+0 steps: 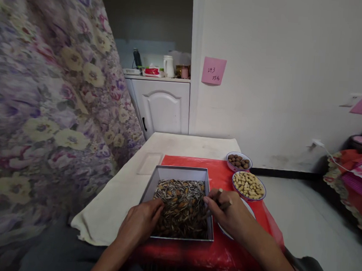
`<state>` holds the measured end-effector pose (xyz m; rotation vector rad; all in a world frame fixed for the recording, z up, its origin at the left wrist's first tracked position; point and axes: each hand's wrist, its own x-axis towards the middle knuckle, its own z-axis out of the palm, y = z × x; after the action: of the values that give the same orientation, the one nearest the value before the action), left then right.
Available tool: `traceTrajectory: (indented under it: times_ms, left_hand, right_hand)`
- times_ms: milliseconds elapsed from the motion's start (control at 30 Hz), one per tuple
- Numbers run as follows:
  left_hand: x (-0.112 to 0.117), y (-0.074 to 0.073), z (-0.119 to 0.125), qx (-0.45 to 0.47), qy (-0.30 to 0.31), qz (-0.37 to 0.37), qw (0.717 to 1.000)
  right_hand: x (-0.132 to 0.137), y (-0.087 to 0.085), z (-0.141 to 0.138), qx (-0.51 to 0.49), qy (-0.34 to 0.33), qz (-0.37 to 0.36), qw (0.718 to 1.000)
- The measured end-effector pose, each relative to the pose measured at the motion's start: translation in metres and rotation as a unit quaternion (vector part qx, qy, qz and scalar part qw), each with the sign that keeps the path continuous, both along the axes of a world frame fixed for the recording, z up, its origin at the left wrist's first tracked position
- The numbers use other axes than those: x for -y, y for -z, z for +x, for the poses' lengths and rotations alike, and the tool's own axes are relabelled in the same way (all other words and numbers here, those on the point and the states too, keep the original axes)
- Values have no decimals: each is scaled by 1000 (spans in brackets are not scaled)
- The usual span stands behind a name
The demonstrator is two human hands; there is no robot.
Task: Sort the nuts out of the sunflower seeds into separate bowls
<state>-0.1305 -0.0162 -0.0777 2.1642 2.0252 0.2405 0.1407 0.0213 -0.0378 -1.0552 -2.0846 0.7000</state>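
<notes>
Two sticks (pixel 226 204) gripped in the right hand (pixel 233 215); left hand (pixel 140 220) curled at one box (pixel 181 174), its hold unclear.

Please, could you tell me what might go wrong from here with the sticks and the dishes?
The right hand holds thin sticks at the box of mixed seeds; a small piece could slip from them.
The same hand covers much of a white dish, so it might knock its rim.
The bowl, heaped with peanuts, stands near the red sheet's right side; a bump could perhaps spill some.
</notes>
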Motion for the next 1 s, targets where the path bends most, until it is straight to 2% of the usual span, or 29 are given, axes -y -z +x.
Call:
traceTrajectory:
  times_ms: [333,800,900,1000]
  left_hand:
    - [-1,-2,2,-13,-5,-4,1000]
    - [1,-5,4,-21,-12,-10,1000]
    - [0,-6,4,-24,-13,-12,1000]
    - [0,-6,4,-23,-11,-9,1000]
  right_hand:
    - [-3,5,-8,26,-5,-1,1000]
    - [-8,18,-11,13,-8,6,1000]
    - [-9,14,-8,9,-6,6,1000]
    - [-6,3,-1,-7,-2,4,1000]
